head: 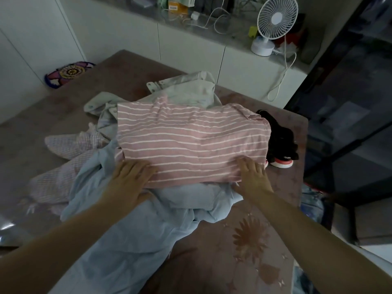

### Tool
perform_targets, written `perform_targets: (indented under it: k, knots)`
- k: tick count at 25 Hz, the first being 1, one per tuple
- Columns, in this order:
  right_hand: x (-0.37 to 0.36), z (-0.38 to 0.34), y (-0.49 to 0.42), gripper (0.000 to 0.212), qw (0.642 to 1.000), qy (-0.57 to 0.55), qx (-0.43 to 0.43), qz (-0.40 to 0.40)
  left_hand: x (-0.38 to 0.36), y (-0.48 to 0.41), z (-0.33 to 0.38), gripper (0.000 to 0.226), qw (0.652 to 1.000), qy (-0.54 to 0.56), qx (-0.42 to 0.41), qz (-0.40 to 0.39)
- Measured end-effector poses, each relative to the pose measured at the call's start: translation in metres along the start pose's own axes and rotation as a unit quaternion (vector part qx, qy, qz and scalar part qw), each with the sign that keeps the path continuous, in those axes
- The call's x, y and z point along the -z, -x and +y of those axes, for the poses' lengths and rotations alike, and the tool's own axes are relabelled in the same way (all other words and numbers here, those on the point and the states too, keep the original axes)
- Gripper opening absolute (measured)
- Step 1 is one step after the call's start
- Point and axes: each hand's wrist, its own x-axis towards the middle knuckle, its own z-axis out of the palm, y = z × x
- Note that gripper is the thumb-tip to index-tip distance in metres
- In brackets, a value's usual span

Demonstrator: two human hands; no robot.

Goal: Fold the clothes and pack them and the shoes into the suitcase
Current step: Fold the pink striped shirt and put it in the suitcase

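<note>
On the bed (244, 240), a folded pink striped shirt (191, 143) tops the clothes pile. Left hand (129, 177) and right hand (253, 175) press flat, fingers straight, on its near edge. Black shoes (280, 141) lie just right, a light-blue garment (131, 230) beneath, a white fan (273, 24) behind.

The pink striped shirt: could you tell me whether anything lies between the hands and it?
Nothing visible does: the left hand and right hand both rest on the near edge of the shirt. No suitcase is in view.

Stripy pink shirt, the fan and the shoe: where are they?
Stripy pink shirt (191, 141): head view, middle of the fold.
Fan (276, 18): head view, centre of its grille.
Shoe (280, 139): head view, black upper.
</note>
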Motion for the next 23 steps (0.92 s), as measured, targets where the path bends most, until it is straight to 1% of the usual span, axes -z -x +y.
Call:
perform_targets:
  k: [1, 2, 4, 6, 8, 9, 10, 12, 13, 14, 15, 17, 18, 19, 21, 23]
  knots:
    - [-0.004, -0.008, 0.003, 0.076, 0.998, 0.012, 0.004, 0.062, -0.007, 0.001, -0.005, 0.041, 1.000, -0.006, -0.004, -0.003]
    - [-0.010, -0.013, 0.002, 0.068, 0.994, 0.023, 0.018, 0.101, -0.004, -0.001, -0.010, 0.033, 1.000, -0.007, -0.004, -0.001]
    - [0.001, -0.014, -0.006, 0.043, 0.993, 0.032, 0.028, 0.109, 0.014, -0.009, -0.014, 0.027, 1.000, 0.010, 0.020, 0.021]
    - [0.018, -0.009, -0.009, 0.026, 0.988, -0.042, 0.030, 0.143, 0.041, -0.018, -0.013, 0.033, 0.995, 0.076, 0.051, 0.043]
    - [0.030, -0.010, 0.000, 0.018, 0.971, -0.155, 0.032, 0.180, 0.075, -0.023, -0.009, 0.043, 0.986, 0.135, 0.067, 0.065]
    - [0.033, -0.012, 0.005, 0.020, 0.962, -0.206, 0.031, 0.177, 0.092, -0.024, -0.005, 0.046, 0.985, 0.149, 0.064, 0.063]
    - [0.037, -0.017, 0.010, 0.028, 0.958, -0.230, 0.037, 0.166, 0.104, -0.025, -0.004, 0.047, 0.987, 0.142, 0.045, 0.063]
    - [0.037, -0.035, 0.021, 0.059, 0.966, -0.217, 0.073, 0.122, 0.120, -0.027, -0.004, 0.044, 0.991, 0.116, 0.024, 0.059]
    - [0.030, -0.045, 0.023, 0.070, 0.970, -0.199, 0.090, 0.105, 0.123, -0.028, -0.004, 0.040, 0.993, 0.105, 0.030, 0.049]
    - [0.022, -0.057, 0.026, 0.075, 0.971, -0.189, 0.096, 0.106, 0.123, -0.029, -0.004, 0.038, 0.993, 0.102, 0.036, 0.042]
    - [0.014, -0.071, 0.027, 0.076, 0.969, -0.190, 0.092, 0.126, 0.122, -0.029, -0.005, 0.038, 0.994, 0.102, 0.041, 0.028]
    - [0.008, -0.095, 0.025, 0.075, 0.960, -0.182, 0.071, 0.201, 0.122, -0.028, -0.004, 0.039, 0.993, 0.110, 0.040, 0.016]
    - [0.009, -0.103, 0.021, 0.073, 0.955, -0.174, 0.060, 0.234, 0.125, -0.027, -0.002, 0.039, 0.992, 0.117, 0.038, 0.022]
    - [0.010, -0.106, 0.018, 0.069, 0.953, -0.164, 0.053, 0.250, 0.128, -0.025, -0.001, 0.038, 0.991, 0.125, 0.040, 0.031]
    - [0.020, -0.097, 0.013, 0.058, 0.955, -0.141, 0.039, 0.258, 0.137, -0.023, -0.001, 0.027, 0.985, 0.153, 0.046, 0.062]
    - [0.031, -0.065, 0.013, 0.042, 0.946, -0.129, 0.021, 0.297, 0.143, -0.016, -0.007, 0.012, 0.977, 0.188, 0.069, 0.072]
